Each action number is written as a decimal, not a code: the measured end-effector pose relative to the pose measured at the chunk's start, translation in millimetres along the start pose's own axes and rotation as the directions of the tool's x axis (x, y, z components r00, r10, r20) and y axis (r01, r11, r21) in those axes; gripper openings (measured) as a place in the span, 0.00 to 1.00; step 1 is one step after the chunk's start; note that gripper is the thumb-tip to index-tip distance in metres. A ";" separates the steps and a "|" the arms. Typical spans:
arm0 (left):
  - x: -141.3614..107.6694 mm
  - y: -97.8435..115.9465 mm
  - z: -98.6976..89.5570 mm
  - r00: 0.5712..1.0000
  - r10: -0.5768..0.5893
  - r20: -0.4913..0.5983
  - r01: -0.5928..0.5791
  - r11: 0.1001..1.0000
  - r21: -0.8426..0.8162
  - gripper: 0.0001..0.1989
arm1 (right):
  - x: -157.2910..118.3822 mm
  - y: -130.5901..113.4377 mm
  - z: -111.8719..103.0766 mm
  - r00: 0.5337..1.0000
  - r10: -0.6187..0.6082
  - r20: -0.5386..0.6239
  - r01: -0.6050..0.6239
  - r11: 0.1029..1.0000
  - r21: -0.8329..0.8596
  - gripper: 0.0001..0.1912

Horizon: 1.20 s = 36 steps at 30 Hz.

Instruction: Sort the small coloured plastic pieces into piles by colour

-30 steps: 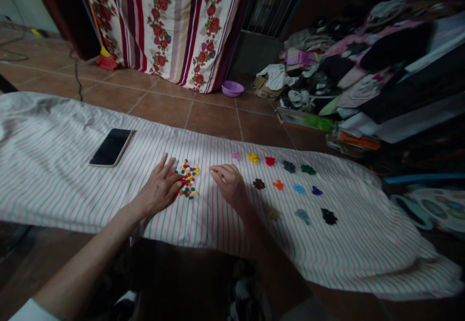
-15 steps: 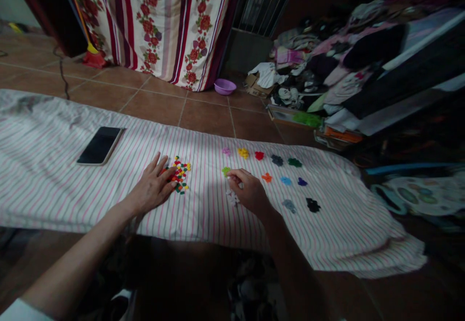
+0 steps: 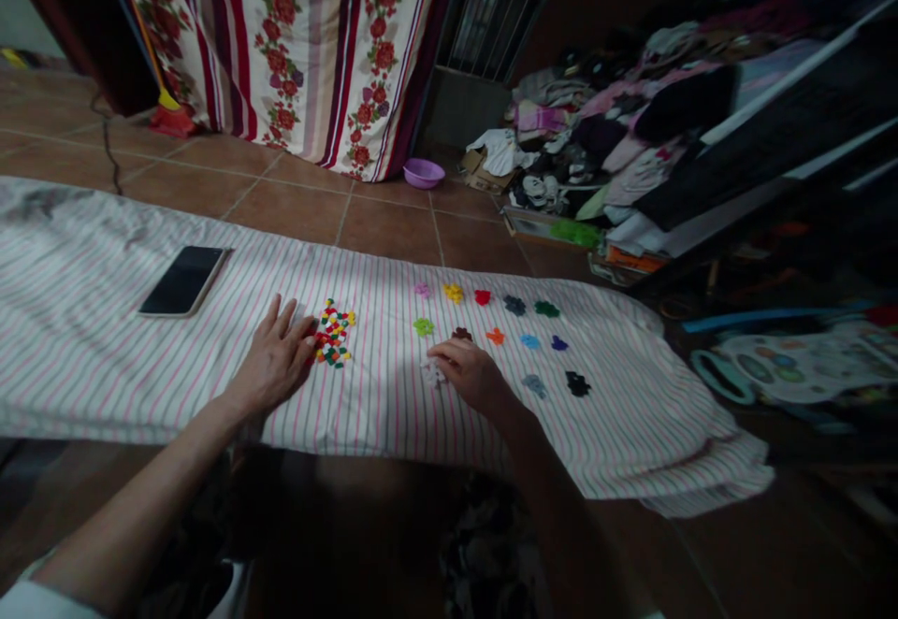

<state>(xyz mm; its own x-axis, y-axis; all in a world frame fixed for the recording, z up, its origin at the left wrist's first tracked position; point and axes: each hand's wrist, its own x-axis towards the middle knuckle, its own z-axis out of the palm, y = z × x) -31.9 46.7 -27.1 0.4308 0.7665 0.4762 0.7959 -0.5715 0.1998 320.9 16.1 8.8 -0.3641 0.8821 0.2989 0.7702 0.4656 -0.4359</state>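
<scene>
My left hand (image 3: 272, 363) lies with fingers spread on the cloth, its fingertips at the edge of a mixed heap of tiny pieces (image 3: 334, 333) in red, yellow, green, orange and white. My right hand (image 3: 474, 376) has thumb and fingers pinched together over a small white pile (image 3: 432, 373); whatever is between them is hidden. Just beyond it shows a brown pile (image 3: 461, 333), partly covered by the hand. A lime green pile (image 3: 423, 326) lies to its left. Orange pieces (image 3: 495, 336) and light blue pieces (image 3: 529, 341) sit to the right.
More single-colour piles, such as yellow (image 3: 453, 293) and black (image 3: 578, 383), lie on the striped cloth (image 3: 379, 413). A phone (image 3: 183, 280) rests at the left. Beyond are a purple basin (image 3: 424, 173), a broom (image 3: 172, 119) and heaped clothes (image 3: 554, 119).
My right hand has moved back from beside the lime green pile to the white pile, uncovering brown pieces. My left hand stays by the mixed heap. The view has shifted slightly.
</scene>
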 end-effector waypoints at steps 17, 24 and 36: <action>-21.1 24.6 -3.3 0.917 -0.373 -0.139 0.387 0.917 0.096 0.17 | -10.8 -8.7 11.4 1.000 -0.027 -0.012 0.026 0.998 -0.051 0.10; -17.0 27.4 -2.6 0.901 -0.413 -0.133 0.428 0.896 0.119 0.17 | -16.8 -7.1 9.0 0.994 -0.004 -0.106 -0.001 0.999 -0.046 0.10; -13.7 28.3 -2.2 0.900 -0.418 -0.126 0.433 0.892 0.133 0.16 | 24.5 -58.5 53.1 0.985 -0.172 -0.027 0.173 0.984 0.037 0.12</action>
<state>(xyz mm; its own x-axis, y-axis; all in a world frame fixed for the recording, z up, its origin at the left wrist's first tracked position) -16.3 19.4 -26.1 0.0014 0.8918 0.4524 0.9526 -0.1388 0.2706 239.1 14.3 -3.5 -0.4768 0.7866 0.3924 0.6759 0.6135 -0.4085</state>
